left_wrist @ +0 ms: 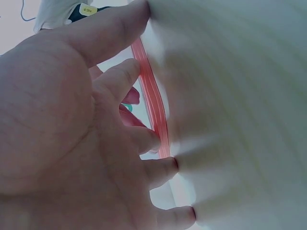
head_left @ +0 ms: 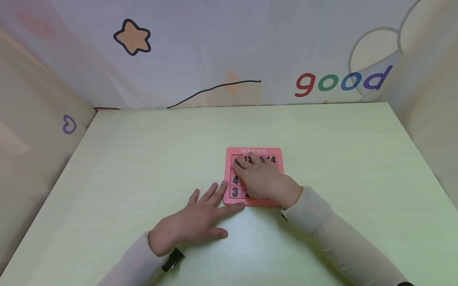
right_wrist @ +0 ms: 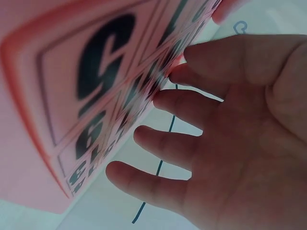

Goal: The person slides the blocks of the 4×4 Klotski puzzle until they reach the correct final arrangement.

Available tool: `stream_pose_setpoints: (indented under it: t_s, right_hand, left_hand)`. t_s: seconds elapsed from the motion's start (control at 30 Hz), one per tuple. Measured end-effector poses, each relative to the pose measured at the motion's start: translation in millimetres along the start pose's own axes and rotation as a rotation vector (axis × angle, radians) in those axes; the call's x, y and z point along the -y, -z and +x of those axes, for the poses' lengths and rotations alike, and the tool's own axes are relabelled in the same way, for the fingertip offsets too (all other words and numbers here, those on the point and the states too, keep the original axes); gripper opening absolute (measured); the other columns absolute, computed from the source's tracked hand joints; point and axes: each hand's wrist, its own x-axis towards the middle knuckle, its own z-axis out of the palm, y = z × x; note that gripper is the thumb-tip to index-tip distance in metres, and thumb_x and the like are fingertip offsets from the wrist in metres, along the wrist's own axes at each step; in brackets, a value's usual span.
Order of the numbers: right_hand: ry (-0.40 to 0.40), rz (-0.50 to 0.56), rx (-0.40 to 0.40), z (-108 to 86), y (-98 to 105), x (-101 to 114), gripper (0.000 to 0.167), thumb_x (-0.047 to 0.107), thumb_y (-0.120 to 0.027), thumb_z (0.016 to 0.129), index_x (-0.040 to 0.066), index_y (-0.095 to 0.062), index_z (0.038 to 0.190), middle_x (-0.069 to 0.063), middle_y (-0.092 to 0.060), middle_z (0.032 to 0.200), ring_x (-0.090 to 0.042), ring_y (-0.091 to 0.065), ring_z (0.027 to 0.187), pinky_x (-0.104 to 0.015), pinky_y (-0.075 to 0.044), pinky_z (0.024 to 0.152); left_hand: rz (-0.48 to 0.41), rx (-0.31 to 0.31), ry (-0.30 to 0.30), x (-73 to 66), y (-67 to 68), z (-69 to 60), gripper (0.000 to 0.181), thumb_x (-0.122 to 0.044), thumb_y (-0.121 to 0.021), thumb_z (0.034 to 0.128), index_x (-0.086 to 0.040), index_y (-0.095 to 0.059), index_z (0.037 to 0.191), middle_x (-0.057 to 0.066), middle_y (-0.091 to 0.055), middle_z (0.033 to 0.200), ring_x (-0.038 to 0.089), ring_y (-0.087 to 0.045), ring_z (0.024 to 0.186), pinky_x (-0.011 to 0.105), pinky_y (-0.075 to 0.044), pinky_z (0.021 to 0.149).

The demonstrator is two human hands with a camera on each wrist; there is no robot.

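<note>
A pink number sliding puzzle (head_left: 280, 152) lies flat on the table, with black numbers on its square tiles (head_left: 235, 192). My right hand (head_left: 262, 180) reaches over it from the right, fingers spread and its fingertips at the upper left tiles. That hand hides much of the middle and right of the board. In the right wrist view the fingers (right_wrist: 165, 108) are nearly straight beside the numbered face. At the puzzle's lower left corner, my left hand (head_left: 198, 220) lies with spread fingers, two of them touching the frame. The puzzle's red side edge (left_wrist: 154, 100) shows behind the left fingers.
The pale green table (head_left: 150, 151) extends around the puzzle on all sides. A printed cloth backdrop (head_left: 214, 47) with a star and the word "good" rises at the back edge, and cloth walls stand left and right.
</note>
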Motion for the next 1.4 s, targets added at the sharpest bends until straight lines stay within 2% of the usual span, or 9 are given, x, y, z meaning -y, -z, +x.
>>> stream_pose_setpoints:
  t_s: [0.23,0.37,0.6,0.83,0.93,1.2,1.4]
  right_hand:
    - [-0.021,0.058,0.024,4.3,3,-7,0.066,0.023,-0.056,0.102,0.019,-0.028,0.161,-0.006,-0.017,0.167,-0.04,-0.008,0.152,-0.065,-0.017,0.114]
    - [-0.026,0.08,0.039,5.4,4,-12,0.062,0.03,-0.051,0.105,0.022,-0.027,0.162,-0.003,-0.014,0.168,-0.039,-0.006,0.152,-0.067,-0.016,0.113]
    - [-0.043,0.078,0.063,9.2,5,-16,0.066,0.043,-0.049,0.105,0.022,-0.024,0.162,-0.002,-0.013,0.168,-0.039,-0.005,0.152,-0.069,-0.018,0.112]
    - [-0.054,0.085,0.05,10.7,7,-19,0.066,0.049,-0.049,0.104,0.025,-0.029,0.161,-0.007,-0.013,0.168,-0.037,-0.002,0.153,-0.07,-0.009,0.113]
    - [-0.066,0.081,0.046,10.0,8,-22,0.064,0.05,-0.051,0.103,0.028,-0.031,0.16,-0.011,-0.012,0.168,-0.04,-0.004,0.152,-0.071,-0.009,0.112]
    - [-0.039,0.087,0.038,10.5,9,-26,0.063,0.05,-0.05,0.103,0.03,-0.031,0.16,-0.014,-0.013,0.167,-0.046,-0.01,0.15,-0.072,-0.016,0.111]
    - [0.038,0.064,-0.013,-3.4,9,-22,0.06,0.042,-0.052,0.104,0.021,-0.038,0.158,-0.013,-0.02,0.166,-0.046,-0.014,0.149,-0.07,-0.022,0.11]
  left_hand:
    - [-0.014,-0.002,0.004,-0.6,1.6,0.5,0.072,-0.044,-0.066,0.0966,-0.047,-0.027,0.158,0.006,0.012,0.168,0.033,0.011,0.152,0.07,-0.004,0.113]
    - [-0.012,-0.007,0.003,-1.5,1.2,0.5,0.073,-0.044,-0.066,0.0963,-0.047,-0.027,0.158,0.007,0.012,0.168,0.034,0.01,0.152,0.071,-0.005,0.112]
    - [-0.011,-0.024,-0.012,-2.0,0.8,-1.5,0.072,-0.042,-0.067,0.0963,-0.045,-0.029,0.158,0.008,0.01,0.168,0.036,0.007,0.153,0.073,-0.008,0.111]
    - [-0.003,-0.036,-0.014,-0.4,0.8,-1.6,0.071,-0.043,-0.066,0.0964,-0.044,-0.03,0.158,0.009,0.009,0.169,0.036,0.005,0.152,0.072,-0.008,0.111]
    - [-0.009,-0.037,-0.017,0.1,1.1,-0.5,0.072,-0.044,-0.066,0.0964,-0.045,-0.029,0.158,0.008,0.008,0.169,0.035,0.006,0.153,0.071,-0.007,0.112]
    - [-0.011,-0.039,-0.015,1.3,2.7,-1.6,0.071,-0.043,-0.066,0.0969,-0.044,-0.03,0.158,0.008,0.008,0.169,0.036,0.005,0.153,0.071,-0.007,0.112]
    - [-0.019,-0.036,-0.019,0.9,2.4,-1.5,0.07,-0.043,-0.065,0.097,-0.046,-0.03,0.158,0.007,0.008,0.169,0.035,0.006,0.153,0.071,-0.007,0.112]
